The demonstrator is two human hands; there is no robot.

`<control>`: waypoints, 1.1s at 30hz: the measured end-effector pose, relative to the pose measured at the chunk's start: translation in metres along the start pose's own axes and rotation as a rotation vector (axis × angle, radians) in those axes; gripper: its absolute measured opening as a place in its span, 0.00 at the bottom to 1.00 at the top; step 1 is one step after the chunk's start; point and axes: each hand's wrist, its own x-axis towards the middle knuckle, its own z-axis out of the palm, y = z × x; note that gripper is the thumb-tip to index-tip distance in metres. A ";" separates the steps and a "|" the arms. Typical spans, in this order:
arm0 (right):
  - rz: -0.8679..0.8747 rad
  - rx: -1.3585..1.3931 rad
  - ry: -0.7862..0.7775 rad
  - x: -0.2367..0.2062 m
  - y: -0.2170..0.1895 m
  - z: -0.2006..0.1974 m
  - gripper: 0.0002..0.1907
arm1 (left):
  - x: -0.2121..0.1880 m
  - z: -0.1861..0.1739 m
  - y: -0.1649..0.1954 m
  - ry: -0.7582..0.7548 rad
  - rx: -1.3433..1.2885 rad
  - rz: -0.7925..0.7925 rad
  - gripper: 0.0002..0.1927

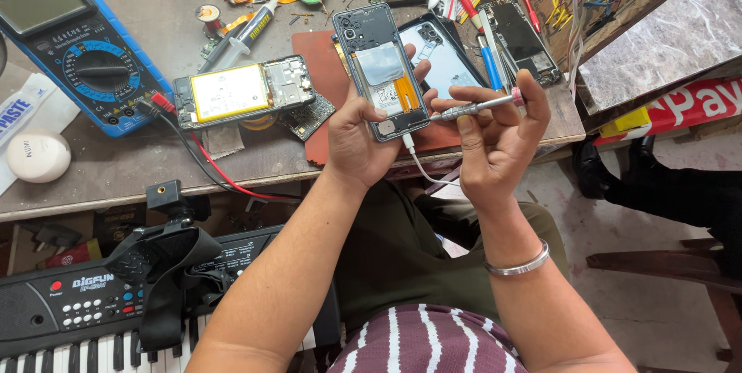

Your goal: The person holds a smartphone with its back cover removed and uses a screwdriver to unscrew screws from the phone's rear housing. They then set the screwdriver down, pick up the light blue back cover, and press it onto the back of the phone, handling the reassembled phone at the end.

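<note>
On the left of the bench (154, 172) we see a blue multimeter (73, 40), its top corner cut off by the frame, then a second phone (243, 91) lying open with a yellow battery. Our left hand (363, 137) grips the opened phone (380, 71) upright above the bench edge: back cover off, dark frame, a grey plate, an orange flex strip, a white cable hanging below. Our right hand (495, 137) pinches a slim metal screwdriver (475, 109), tip at the phone's lower right edge. Whether the tip sits in a screw is too small to tell.
</note>
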 end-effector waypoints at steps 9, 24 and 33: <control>0.003 -0.019 -0.026 0.000 -0.003 0.002 0.32 | 0.000 0.000 0.000 0.008 0.017 -0.001 0.48; -0.178 -0.277 0.077 0.017 -0.013 0.001 0.20 | 0.000 -0.001 -0.001 0.007 -0.013 0.000 0.47; -0.080 -0.110 0.089 0.022 -0.015 0.006 0.16 | -0.001 0.000 0.000 0.008 -0.004 -0.003 0.48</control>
